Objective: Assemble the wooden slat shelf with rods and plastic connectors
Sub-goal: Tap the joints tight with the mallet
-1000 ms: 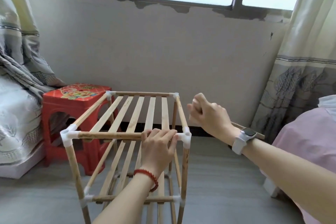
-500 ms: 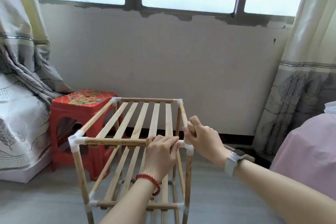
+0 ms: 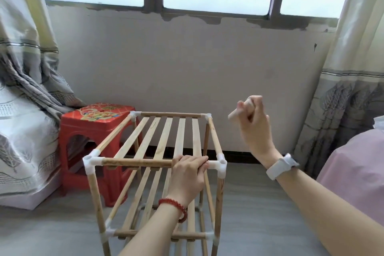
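Clearly the left hand (image 3: 188, 174) gripped the near top rod (image 3: 137, 162) of the shelf (image 3: 166, 151) standing on the floor (image 3: 259, 214); its fingers were wrapped round it. Raised right of the shelf, the right hand (image 3: 254, 122) was fisted round a wooden piece (image 3: 233, 115).

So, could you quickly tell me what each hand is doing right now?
Left hand: closed around the shelf's near top rod, beside the right corner connector.
Right hand: raised clear of the shelf, fist closed on a wooden stick.

right hand (image 3: 252, 122) | risen off near-right connector (image 3: 220, 164) | fisted rod (image 3: 234, 114) now mid-air
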A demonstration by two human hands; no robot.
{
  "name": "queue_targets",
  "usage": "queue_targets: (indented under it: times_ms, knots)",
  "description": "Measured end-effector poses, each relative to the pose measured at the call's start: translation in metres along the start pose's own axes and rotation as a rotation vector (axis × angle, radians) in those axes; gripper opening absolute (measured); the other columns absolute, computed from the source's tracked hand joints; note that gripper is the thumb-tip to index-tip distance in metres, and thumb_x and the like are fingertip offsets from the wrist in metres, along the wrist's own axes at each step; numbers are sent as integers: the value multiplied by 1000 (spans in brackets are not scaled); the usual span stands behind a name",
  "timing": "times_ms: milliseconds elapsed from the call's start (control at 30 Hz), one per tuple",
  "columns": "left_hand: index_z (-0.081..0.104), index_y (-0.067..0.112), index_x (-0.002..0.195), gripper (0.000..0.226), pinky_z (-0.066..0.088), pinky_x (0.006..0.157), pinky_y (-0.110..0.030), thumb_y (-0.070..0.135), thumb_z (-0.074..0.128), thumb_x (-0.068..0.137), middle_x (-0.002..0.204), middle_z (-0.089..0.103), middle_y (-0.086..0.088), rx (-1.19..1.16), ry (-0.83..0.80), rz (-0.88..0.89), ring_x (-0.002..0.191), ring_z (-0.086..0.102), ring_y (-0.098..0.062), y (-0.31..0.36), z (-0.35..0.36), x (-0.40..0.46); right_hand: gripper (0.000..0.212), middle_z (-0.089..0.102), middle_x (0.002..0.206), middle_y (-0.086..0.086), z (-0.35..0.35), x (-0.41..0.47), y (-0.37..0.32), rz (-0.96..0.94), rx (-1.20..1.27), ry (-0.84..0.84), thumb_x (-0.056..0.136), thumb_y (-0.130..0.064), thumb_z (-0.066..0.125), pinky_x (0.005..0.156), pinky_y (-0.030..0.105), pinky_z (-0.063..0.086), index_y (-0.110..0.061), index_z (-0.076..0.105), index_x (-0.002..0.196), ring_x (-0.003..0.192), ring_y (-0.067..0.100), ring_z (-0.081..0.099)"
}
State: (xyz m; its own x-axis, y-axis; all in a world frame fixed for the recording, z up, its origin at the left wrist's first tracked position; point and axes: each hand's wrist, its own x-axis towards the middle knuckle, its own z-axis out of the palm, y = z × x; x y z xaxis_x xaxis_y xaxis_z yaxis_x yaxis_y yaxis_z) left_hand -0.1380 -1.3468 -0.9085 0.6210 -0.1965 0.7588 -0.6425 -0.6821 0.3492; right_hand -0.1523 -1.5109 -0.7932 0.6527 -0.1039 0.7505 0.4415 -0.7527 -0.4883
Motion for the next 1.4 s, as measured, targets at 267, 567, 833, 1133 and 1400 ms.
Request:
queue_targets:
  times_ms: [267, 567, 833, 1133, 1400]
  knots:
    - [67, 21, 113, 26, 28, 95, -20, 22, 53, 91, 104, 70, 10, -64, -101, 25, 99, 61, -5, -3, -12, -5, 20, 65, 71, 5, 0, -5, 5, 61, 63, 9, 96, -41, 42, 65, 41, 51, -23, 35, 93, 65, 26, 61]
    - [63, 29, 113, 30, 23, 98, -29, 40, 40, 96, 104, 61, 12, 82, -261, -173, 103, 49, -6, 17, -13, 15, 24, 56, 76, -4, 2, -42, 42, 411, 115, -148, 97, -39, 41, 63, 32, 41, -16, 45, 96, 73, 18, 53]
    - [58, 23, 92, 28, 18, 88, -33, 43, 38, 94, 91, 58, 8, 263, -262, -244, 98, 50, -13, 51, 28, 25, 26, 59, 79, -3, -8, -64, 65, 499, 123, -146, 96, -41, 43, 67, 32, 41, -16, 46, 96, 74, 13, 53]
    - [75, 21, 93, 53, 34, 71, -24, 57, 42, 73, 58, 53, 15, -72, -261, -174, 61, 46, -2, -43, -87, -11, 26, 59, 82, 0, 22, -66, 35, 467, 212, -239, 97, -39, 42, 61, 29, 39, -14, 47, 95, 72, 13, 53]
    - [72, 29, 104, 55, 28, 107, -42, 65, 38, 80, 99, 57, 28, 142, -220, -209, 108, 49, -3, -96, -200, -68, 23, 67, 87, 4, 69, -68, -20, 384, 318, -286, 94, -46, 40, 73, 40, 50, -24, 48, 97, 82, 21, 61]
